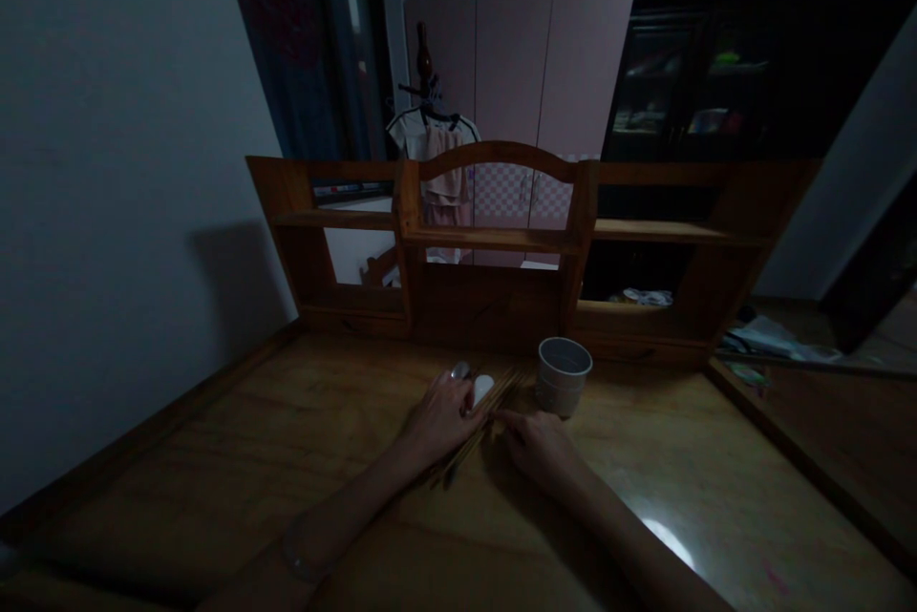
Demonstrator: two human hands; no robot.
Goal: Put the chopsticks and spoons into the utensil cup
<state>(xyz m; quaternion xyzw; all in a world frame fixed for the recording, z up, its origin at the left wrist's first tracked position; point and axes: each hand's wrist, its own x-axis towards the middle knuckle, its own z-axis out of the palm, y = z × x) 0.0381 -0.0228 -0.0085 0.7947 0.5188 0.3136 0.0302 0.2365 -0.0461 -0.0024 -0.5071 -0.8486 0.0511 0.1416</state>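
At left hand point(445, 411), partly hidden chopsticks point(504, 390)

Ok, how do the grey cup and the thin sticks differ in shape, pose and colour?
Shape: the grey cup is wide and round with an open top; the thin sticks are long and slender.
Pose: the cup stands upright, while the sticks lie in a loose bundle.
Colour: the cup is pale grey, the sticks brownish.
Shared: both are on the wooden tabletop.

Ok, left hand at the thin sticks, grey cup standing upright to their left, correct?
Not quite: the head view shows the grey cup standing upright to the right of the thin sticks. The left hand is at them, as you say.
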